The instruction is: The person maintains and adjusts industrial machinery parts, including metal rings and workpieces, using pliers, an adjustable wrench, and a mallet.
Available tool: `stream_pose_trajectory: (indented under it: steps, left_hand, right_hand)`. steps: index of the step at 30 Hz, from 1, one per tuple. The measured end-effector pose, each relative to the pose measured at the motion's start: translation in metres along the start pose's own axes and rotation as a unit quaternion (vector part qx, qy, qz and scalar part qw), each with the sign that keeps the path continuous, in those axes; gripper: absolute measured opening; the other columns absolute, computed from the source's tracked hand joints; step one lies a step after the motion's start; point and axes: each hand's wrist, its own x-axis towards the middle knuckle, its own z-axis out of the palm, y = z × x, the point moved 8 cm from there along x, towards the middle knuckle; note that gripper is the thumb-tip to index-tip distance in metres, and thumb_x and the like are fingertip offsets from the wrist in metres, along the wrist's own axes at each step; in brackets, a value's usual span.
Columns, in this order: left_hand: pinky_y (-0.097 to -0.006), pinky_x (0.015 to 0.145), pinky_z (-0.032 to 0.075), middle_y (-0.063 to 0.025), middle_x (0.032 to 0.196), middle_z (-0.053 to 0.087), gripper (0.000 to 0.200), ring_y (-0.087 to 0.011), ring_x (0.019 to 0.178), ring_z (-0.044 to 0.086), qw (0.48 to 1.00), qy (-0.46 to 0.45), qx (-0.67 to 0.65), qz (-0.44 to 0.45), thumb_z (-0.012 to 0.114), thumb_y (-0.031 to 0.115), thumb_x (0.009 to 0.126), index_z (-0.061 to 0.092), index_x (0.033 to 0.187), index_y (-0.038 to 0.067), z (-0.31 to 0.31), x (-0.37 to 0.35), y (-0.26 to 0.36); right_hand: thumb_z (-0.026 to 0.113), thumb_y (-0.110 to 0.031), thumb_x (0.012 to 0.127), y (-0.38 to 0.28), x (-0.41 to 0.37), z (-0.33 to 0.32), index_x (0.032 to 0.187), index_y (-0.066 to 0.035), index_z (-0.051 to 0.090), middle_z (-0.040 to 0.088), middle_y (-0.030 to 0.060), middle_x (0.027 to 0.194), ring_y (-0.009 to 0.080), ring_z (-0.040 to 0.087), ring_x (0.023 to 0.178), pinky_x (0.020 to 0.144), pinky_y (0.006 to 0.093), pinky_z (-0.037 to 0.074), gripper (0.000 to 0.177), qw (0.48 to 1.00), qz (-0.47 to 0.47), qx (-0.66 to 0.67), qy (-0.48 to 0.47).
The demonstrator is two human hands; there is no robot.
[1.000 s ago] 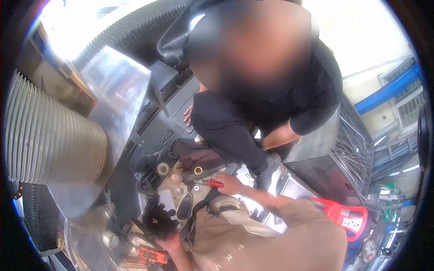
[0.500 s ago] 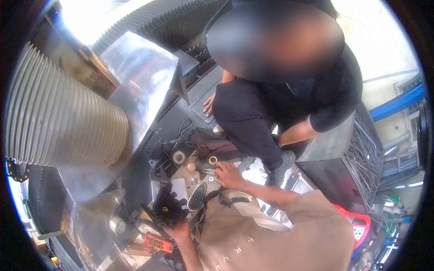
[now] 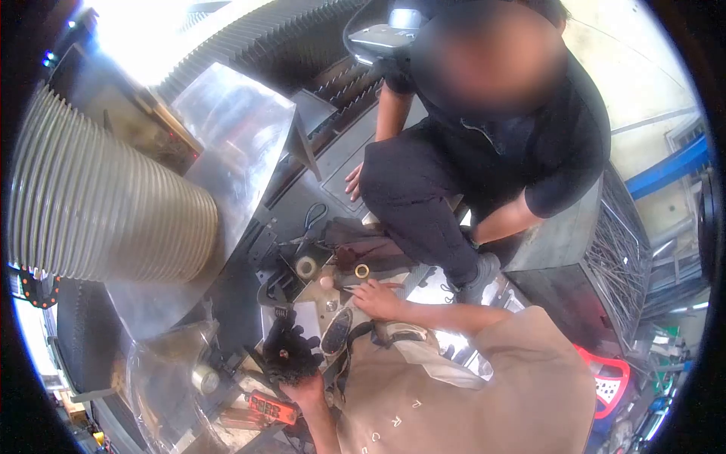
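Note:
My left hand [image 3: 304, 389] is closed round the lower end of a knobbly black object [image 3: 289, 348], which hides most of its fingers. Beside it is an orange remote control [image 3: 271, 408] with dark buttons. My right hand [image 3: 378, 301] is low over the cluttered surface, its fingertips bent together at a small item I cannot make out. Just above it lies a yellow ring [image 3: 361, 271]. A roll of tape [image 3: 306, 267], a small round pinkish piece [image 3: 327, 282] and a dark-soled shoe [image 3: 336, 331] are to its left.
A person in black sits opposite, one hand [image 3: 353, 181] on the dark panel. Scissors [image 3: 314, 216] lie near a dark cloth [image 3: 367, 246]. A large ribbed hose [image 3: 113, 193] stands left, a metal bin [image 3: 563, 291] right, and a can [image 3: 204, 378] lower left.
The view has shifted slightly. My right hand has moved a little left relative to the yellow ring, over where a small metal nut showed. The other person's head has lifted.

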Motion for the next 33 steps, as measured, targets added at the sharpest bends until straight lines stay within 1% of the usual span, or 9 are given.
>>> stream_pose_trajectory:
  steps: [8, 12, 15, 16, 19, 21, 30, 32, 33]
  left_hand:
    - [-0.0321, 0.065, 0.056, -0.0161, 0.135, 0.061, 0.050, -0.0303, 0.106, 0.067, 1.000, -0.028, 0.011, -0.004, 0.042, 0.033, 0.103, 0.051, 0.142, 0.004, -0.006, 0.011, -0.014]
    - [-0.0322, 0.065, 0.057, -0.0158, 0.135, 0.062, 0.050, -0.0298, 0.105, 0.067, 0.987, -0.089, 0.132, 0.024, 0.042, 0.034, 0.103, 0.051, 0.142, 0.004, 0.015, 0.014, -0.017]
    - [-0.0323, 0.064, 0.057, -0.0156, 0.135, 0.062, 0.050, -0.0295, 0.105, 0.067, 0.968, -0.112, 0.219, 0.055, 0.042, 0.034, 0.104, 0.051, 0.142, 0.004, 0.026, 0.013, -0.017]
    - [-0.0323, 0.064, 0.057, -0.0155, 0.134, 0.062, 0.049, -0.0294, 0.105, 0.067, 0.962, -0.101, 0.245, 0.072, 0.041, 0.034, 0.104, 0.051, 0.142, 0.005, 0.026, 0.012, -0.015]
    - [-0.0324, 0.064, 0.057, -0.0154, 0.134, 0.062, 0.049, -0.0290, 0.104, 0.067, 0.929, -0.055, 0.352, 0.097, 0.041, 0.034, 0.104, 0.051, 0.142, 0.005, 0.024, 0.009, -0.010]
    - [-0.0324, 0.064, 0.057, -0.0153, 0.134, 0.062, 0.049, -0.0289, 0.104, 0.067, 0.915, -0.045, 0.387, 0.107, 0.041, 0.034, 0.104, 0.051, 0.142, 0.005, 0.028, 0.006, -0.005]
    - [-0.0426, 0.074, 0.063, -0.0157, 0.135, 0.060, 0.051, -0.0304, 0.112, 0.066, 0.998, 0.055, -0.023, -0.008, 0.040, 0.035, 0.105, 0.048, 0.144, 0.004, 0.009, 0.007, -0.027]
    - [-0.0478, 0.117, 0.038, -0.0173, 0.141, 0.058, 0.051, -0.0293, 0.130, 0.056, 0.999, -0.026, 0.026, 0.004, 0.039, 0.034, 0.105, 0.050, 0.143, 0.002, 0.011, 0.009, -0.026]
    - [-0.0478, 0.117, 0.038, -0.0173, 0.141, 0.058, 0.051, -0.0293, 0.130, 0.056, 0.999, -0.026, 0.027, 0.002, 0.039, 0.034, 0.105, 0.050, 0.143, 0.002, 0.004, 0.012, -0.027]
  right_hand:
    - [0.064, -0.019, 0.083, 0.003, 0.005, 0.001, 0.095, -0.010, 0.069, 0.061, 0.0064, 0.104, 0.0237, 0.056, 0.106, 0.093, 0.0411, 0.041, 0.016, 0.998, 0.043, 0.022, -0.034]
    - [0.067, -0.020, 0.093, 0.024, 0.020, -0.054, 0.106, -0.006, 0.071, 0.064, 0.0058, 0.105, 0.0223, 0.059, 0.108, 0.094, 0.0427, 0.044, 0.019, 0.947, 0.160, 0.278, -0.012]
    - [0.060, -0.021, 0.102, 0.065, 0.026, -0.058, 0.118, -0.003, 0.063, 0.066, 0.0083, 0.115, 0.0222, 0.065, 0.099, 0.087, 0.0402, 0.052, 0.025, 0.465, 0.329, 0.815, 0.106]
    - [0.057, -0.022, 0.104, 0.077, 0.044, -0.130, 0.117, -0.004, 0.063, 0.069, 0.0098, 0.111, 0.0231, 0.067, 0.095, 0.083, 0.0414, 0.055, 0.023, 0.290, 0.121, 0.920, 0.233]
    - [0.060, -0.026, 0.102, 0.089, 0.065, -0.212, 0.123, -0.008, 0.061, 0.066, 0.0103, 0.108, 0.0254, 0.061, 0.110, 0.092, 0.0435, 0.051, 0.027, 0.200, -0.049, 0.949, 0.241]
    - [0.064, -0.026, 0.100, 0.091, 0.070, -0.243, 0.128, -0.013, 0.061, 0.061, 0.0084, 0.111, 0.0235, 0.056, 0.109, 0.093, 0.0417, 0.047, 0.031, 0.213, -0.090, 0.942, 0.242]
    - [0.071, -0.027, 0.094, 0.096, 0.077, -0.262, 0.127, -0.015, 0.063, 0.061, 0.0060, 0.111, 0.0204, 0.050, 0.106, 0.087, 0.0387, 0.040, 0.036, 0.216, -0.121, 0.941, 0.230]
    - [0.071, -0.027, 0.094, 0.098, 0.074, -0.261, 0.127, -0.016, 0.063, 0.061, 0.0059, 0.111, 0.0203, 0.050, 0.106, 0.087, 0.0388, 0.040, 0.035, 0.214, -0.121, 0.941, 0.232]
    - [0.071, -0.027, 0.094, 0.098, 0.073, -0.261, 0.127, -0.016, 0.063, 0.061, 0.0062, 0.111, 0.0204, 0.051, 0.106, 0.087, 0.0388, 0.040, 0.036, 0.214, -0.117, 0.941, 0.233]
